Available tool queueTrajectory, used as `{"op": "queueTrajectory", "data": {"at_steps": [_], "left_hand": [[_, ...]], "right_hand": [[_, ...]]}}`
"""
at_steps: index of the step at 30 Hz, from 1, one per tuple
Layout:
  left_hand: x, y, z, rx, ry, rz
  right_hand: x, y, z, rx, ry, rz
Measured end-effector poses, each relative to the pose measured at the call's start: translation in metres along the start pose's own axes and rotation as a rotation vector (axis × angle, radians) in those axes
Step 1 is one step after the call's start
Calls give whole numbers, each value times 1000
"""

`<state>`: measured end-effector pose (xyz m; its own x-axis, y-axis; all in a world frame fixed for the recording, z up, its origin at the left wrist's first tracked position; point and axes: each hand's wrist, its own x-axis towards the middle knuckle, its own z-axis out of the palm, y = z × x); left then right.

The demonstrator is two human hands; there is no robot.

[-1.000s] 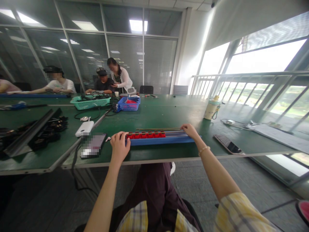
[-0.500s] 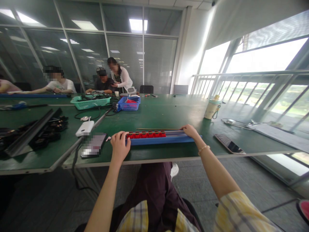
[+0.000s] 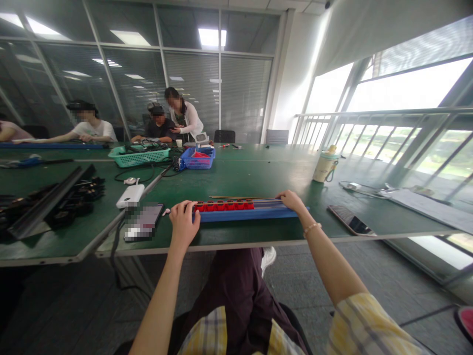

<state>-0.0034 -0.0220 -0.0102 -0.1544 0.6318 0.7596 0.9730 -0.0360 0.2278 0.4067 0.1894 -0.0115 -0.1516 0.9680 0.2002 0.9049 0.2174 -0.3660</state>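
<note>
Seeing left hand (image 3: 184,219) clamped on one end of a blue channel (image 3: 247,215), thumb against its near wall. Seeing right hand (image 3: 292,201) at the other end, fingertips bunched by a thin rod (image 3: 240,197); can't tell if pinching it. Between hands: red pieces (image 3: 220,207) lined up in the channel, starting at left hand, stopping short of right. Phone (image 3: 148,222) left of left hand, bottle (image 3: 325,167) beyond right hand, all on table (image 3: 240,180).

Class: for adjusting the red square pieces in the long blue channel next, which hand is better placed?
Probably the left hand: it rests beside the red pieces, while the right hand touches the opposite end of the channel.
</note>
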Motion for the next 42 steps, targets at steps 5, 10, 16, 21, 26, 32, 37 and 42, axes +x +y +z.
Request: {"op": "queueTrajectory", "data": {"at_steps": [5,10,16,21,26,32,37,42], "left_hand": [[0,0,0,1,5,7],[0,0,1,2,11,8],[0,0,0,2,-2,2],[0,1,0,0,1,4],[0,2,-2,-7,-9,-1],[0,2,-1,-4,-7,-5],[0,1,0,3,-2,2],[-1,0,1,1,-5,2]], "right_hand": [[-1,0,0,11,26,-7],[-2,-1,0,11,28,-10],[-2,-2,-1,-25,4,2],[-5,-3,-3,-6,10,13],[-10,-7,-6,23,31,-1],[-14,-12,-10,33,49,-18],[-15,-12,-10,75,22,12],[-11,-8,-7,211,26,-18]]}}
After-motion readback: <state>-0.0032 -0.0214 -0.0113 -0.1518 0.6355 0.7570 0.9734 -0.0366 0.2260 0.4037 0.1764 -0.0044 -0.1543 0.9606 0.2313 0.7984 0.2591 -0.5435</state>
